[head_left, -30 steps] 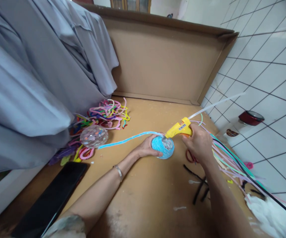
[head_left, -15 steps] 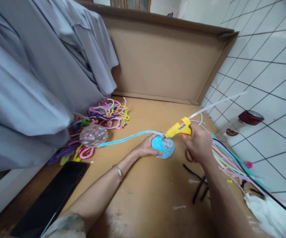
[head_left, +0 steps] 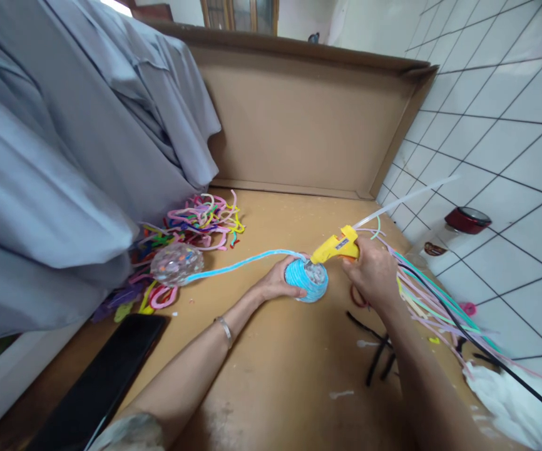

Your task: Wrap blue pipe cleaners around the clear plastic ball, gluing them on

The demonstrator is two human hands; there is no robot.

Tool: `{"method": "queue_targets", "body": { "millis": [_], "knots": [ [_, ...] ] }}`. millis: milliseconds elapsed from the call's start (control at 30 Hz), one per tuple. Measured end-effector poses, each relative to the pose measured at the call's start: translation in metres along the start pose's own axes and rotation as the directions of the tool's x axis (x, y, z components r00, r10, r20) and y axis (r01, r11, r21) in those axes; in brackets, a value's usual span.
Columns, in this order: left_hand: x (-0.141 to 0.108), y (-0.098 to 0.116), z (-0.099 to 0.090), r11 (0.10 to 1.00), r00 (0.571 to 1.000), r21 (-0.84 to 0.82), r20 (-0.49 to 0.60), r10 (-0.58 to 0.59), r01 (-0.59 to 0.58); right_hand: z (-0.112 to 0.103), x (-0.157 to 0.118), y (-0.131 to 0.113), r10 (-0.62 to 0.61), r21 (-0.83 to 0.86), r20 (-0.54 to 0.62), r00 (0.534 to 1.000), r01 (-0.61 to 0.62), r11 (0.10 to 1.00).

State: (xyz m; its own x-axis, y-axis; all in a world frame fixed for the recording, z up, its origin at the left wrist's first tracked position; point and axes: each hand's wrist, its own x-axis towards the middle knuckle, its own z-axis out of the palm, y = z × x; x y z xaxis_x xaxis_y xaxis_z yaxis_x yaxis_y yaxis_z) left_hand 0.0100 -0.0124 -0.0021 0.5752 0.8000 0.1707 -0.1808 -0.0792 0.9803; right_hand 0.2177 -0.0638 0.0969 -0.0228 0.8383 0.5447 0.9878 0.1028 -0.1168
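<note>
By the left hand [head_left: 276, 280] the blue-wrapped piece [head_left: 311, 286] is gripped, five o'clock from centre; at its two o'clock a glue gun [head_left: 334, 247] is clasped by the right hand [head_left: 374, 269]; toward nine a blue strip [head_left: 233, 269] is trailed.

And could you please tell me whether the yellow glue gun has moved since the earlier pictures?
No, the yellow glue gun shows no clear shift in any direction against the cardboard panel behind.

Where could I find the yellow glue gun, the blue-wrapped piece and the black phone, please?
Yellow glue gun [head_left: 330, 248], head view: its yellow body.
Blue-wrapped piece [head_left: 308, 283], head view: its blue wrapping.
Black phone [head_left: 104, 379], head view: its dark face.
</note>
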Motion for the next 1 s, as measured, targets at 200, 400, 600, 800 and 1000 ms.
{"method": "queue_targets", "body": {
  "millis": [200,400,600,800,1000],
  "knots": [
    [0.001,-0.002,-0.001,1.0,1.0,0.011,-0.01,0.003,-0.003,0.003,-0.004,0.002,0.006,0.021,-0.015,1.0,-0.006,1.0],
    [0.001,-0.003,-0.001,1.0,1.0,0.01,-0.007,0.008,-0.008,0.013,-0.013,0.012,0.039,0.083,-0.068,0.997,-0.034,0.996],
    [0.0,-0.006,-0.002,0.999,1.0,0.034,-0.026,-0.002,0.003,0.021,-0.014,0.01,0.079,0.163,-0.162,0.984,-0.052,0.985],
    [0.002,-0.004,-0.001,1.0,1.0,-0.001,-0.008,0.019,-0.019,0.026,-0.015,0.01,0.042,0.137,-0.131,0.99,-0.024,0.99],
    [0.001,-0.002,0.0,1.0,1.0,-0.015,-0.008,0.021,-0.021,0.022,-0.017,0.011,0.037,0.133,-0.129,0.991,-0.019,0.991]
  ]
}}
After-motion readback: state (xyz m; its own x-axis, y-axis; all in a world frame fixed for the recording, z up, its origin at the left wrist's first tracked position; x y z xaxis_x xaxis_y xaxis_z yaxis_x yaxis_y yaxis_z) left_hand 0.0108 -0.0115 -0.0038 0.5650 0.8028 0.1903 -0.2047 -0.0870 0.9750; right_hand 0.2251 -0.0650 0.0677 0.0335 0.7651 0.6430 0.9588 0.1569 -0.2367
